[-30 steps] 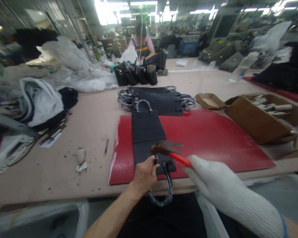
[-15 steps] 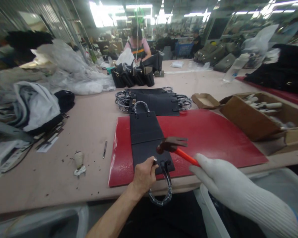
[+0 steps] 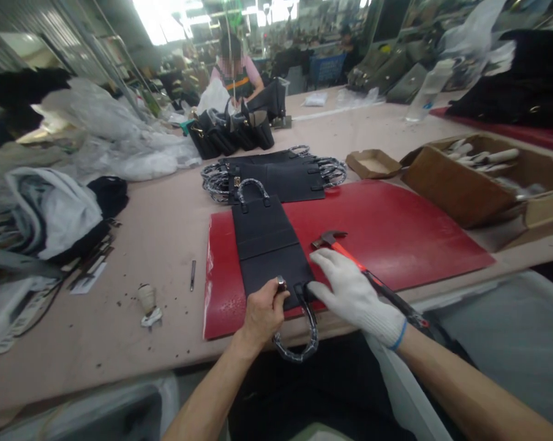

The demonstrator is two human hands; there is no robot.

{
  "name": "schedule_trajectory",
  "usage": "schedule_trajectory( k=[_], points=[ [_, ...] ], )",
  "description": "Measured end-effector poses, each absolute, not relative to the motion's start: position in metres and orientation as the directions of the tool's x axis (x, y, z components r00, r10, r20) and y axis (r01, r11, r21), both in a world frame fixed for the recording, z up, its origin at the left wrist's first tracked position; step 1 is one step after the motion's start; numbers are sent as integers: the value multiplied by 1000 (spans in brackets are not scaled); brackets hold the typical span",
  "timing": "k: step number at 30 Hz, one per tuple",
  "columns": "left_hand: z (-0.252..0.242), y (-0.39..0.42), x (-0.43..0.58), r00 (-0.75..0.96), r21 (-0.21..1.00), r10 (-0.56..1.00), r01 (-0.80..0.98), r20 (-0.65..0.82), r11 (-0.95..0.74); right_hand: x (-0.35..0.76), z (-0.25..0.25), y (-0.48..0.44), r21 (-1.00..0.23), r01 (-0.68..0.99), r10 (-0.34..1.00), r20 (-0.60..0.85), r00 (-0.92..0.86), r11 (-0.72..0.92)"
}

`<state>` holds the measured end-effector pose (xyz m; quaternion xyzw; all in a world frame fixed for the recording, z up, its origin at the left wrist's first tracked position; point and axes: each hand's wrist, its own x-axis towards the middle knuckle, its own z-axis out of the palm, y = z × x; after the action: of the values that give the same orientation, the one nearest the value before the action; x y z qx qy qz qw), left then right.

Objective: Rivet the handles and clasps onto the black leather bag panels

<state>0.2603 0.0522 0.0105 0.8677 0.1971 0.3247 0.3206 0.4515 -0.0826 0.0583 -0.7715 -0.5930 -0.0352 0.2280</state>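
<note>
My left hand (image 3: 263,313), bare, is closed round a short metal punch (image 3: 281,282), its shiny end showing above the fingers. It rests on the lower end of a black leather bag panel (image 3: 270,245), beside the tab of a plastic-wrapped handle (image 3: 307,352) that hangs over the table edge. White-gloved, my right hand (image 3: 349,294) has its fingers apart and holds nothing; its thumb is close to that tab. Just beyond the glove a claw hammer (image 3: 345,248) with an orange and black handle lies on the red mat (image 3: 395,236).
Behind the mat lies a stack of black panels (image 3: 285,177) with wrapped handles. A cardboard box (image 3: 460,190) stands right, beside a small cardboard tray (image 3: 372,162). Left are a thin metal rod (image 3: 192,275) and a taped object (image 3: 146,300). A person (image 3: 234,70) works beyond black bags (image 3: 233,131).
My right hand has let go of the hammer, which now lies on the mat, and has moved left toward the handle tab. My left hand still grips the punch. The view has shifted slightly.
</note>
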Motion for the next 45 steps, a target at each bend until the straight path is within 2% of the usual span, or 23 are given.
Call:
schedule_trajectory(
  k=[2, 5, 7, 9, 11, 12, 14, 16, 18, 19, 21, 22, 24, 27, 30, 39, 43, 44, 45],
  points=[
    [9, 52, 260, 715, 695, 551, 128, 429, -707, 432, 47, -73, -377, 918, 932, 276, 234, -119],
    [10, 48, 264, 701, 759, 594, 117, 394, -641, 415, 31, -67, -379, 917, 951, 219, 218, -123],
    [17, 48, 266, 639, 867, 698, 97, 323, -489, 412, 27, -67, -392, 910, 951, 210, 229, -133],
    [28, 55, 265, 497, 966, 840, 10, 218, -257, 414, 28, -68, -404, 905, 951, 205, 231, -133],
    [42, 73, 256, 340, 989, 930, -84, 140, -118, 416, 30, -69, -411, 902, 952, 200, 232, -133],
    [48, 85, 247, 284, 990, 949, -78, 135, -117, 417, 32, -69, -413, 901, 952, 197, 233, -136],
    [56, 116, 222, 230, 973, 960, 123, 163, -194, 417, 33, -69, -415, 899, 953, 191, 235, -139],
    [58, 147, 192, 227, 850, 963, 471, 142, -236, 417, 33, -68, -411, 901, 953, 190, 236, -142],
    [54, 169, 164, 240, 571, 969, 789, 56, -228, 416, 32, -68, -402, 905, 953, 197, 232, -137],
    [51, 175, 153, 236, 405, 972, 889, -1, -216, 417, 32, -68, -399, 907, 952, 202, 229, -134],
    [47, 179, 138, 211, 149, 973, 969, -98, -195, 418, 30, -67, -390, 913, 952, 216, 218, -120],
    [45, 178, 134, 196, 80, 973, 979, -120, -187, 419, 28, -66, -384, 917, 950, 228, 212, -112],
    [43, 173, 133, 196, 34, 975, 981, -108, -193, 421, 24, -65, -367, 925, 947, 252, 199, -97],
    [47, 174, 143, 226, 41, 973, 974, -36, -224, 424, 17, -63, -328, 941, 937, 297, 183, -80],
    [52, 192, 159, 239, 89, 970, 968, -39, -234, 427, 12, -62, -295, 954, 932, 326, 160, -61],
    [52, 266, 194, 158, 147, 953, 981, -257, -123, 425, 16, -62, -308, 949, 936, 309, 170, -70],
    [56, 268, 185, 226, 232, 936, 959, -270, -165, 419, 26, -65, -362, 925, 946, 243, 214, -116],
    [57, 262, 183, 245, 278, 938, 945, -243, -175, 418, 27, -65, -371, 920, 947, 232, 221, -124],
    [58, 254, 181, 260, 372, 943, 913, -209, -169, 418, 29, -66, -376, 917, 949, 222, 226, -130]
  ],
)
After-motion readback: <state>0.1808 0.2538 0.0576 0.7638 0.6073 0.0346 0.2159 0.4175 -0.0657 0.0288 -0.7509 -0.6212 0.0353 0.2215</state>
